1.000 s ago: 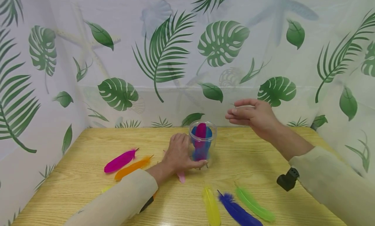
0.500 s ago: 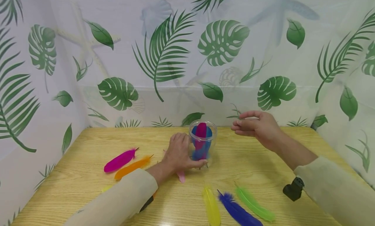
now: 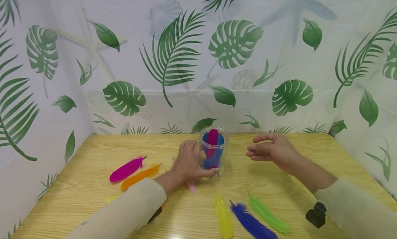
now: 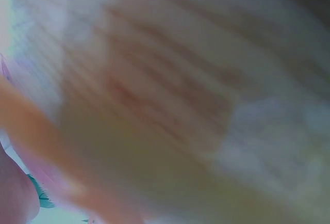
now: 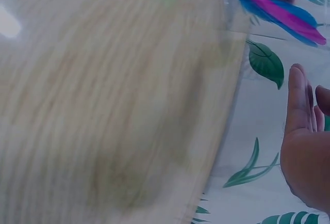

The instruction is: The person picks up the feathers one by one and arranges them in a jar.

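A clear plastic cup stands upright at the back middle of the table, with blue feathers and a magenta feather inside. My left hand grips its left side, the thumb across the front low down; the other fingertips are hidden behind it. To the cup's right, apart from it, hovers my right hand, fingers loosely extended and holding nothing. The right wrist view shows the same hand with the cup's blue and magenta feathers beyond it. The left wrist view is mostly blurred.
On the wooden table left of the cup lie a magenta feather, an orange feather and a partly covered pink feather. In front lie yellow, dark blue and green feathers. A leaf-print backdrop rises behind.
My right hand has come down and slightly to the right, from in front of the backdrop to lower over the table. The left hand and the cup have stayed in place.
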A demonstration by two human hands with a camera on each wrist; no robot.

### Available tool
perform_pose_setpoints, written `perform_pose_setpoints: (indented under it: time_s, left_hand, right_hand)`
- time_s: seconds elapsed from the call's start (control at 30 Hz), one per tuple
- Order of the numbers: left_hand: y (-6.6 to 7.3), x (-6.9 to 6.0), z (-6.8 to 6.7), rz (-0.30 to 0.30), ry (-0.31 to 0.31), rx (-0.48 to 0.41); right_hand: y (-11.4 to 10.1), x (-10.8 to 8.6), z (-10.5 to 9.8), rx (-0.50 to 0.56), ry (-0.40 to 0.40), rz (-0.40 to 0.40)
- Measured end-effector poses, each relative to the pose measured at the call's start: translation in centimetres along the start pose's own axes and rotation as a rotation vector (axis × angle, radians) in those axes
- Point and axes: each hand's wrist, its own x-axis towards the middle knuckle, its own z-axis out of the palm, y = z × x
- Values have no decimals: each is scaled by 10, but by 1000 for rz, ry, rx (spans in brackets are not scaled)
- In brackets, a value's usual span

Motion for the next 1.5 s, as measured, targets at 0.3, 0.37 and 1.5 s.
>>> perform_pose_setpoints:
  time_s: [0.3,0.37,1.5]
  left_hand:
    - [-1,0,1,11,18,6]
    - [-1,0,0,13,19,6]
    - [-1,0,-1,11,11,4]
  right_hand:
    - [27,-8,-4,-70,-71,108]
    - [32,-10,-5,-74,-92,145]
    - [52,-28,-4,-282,-388,293]
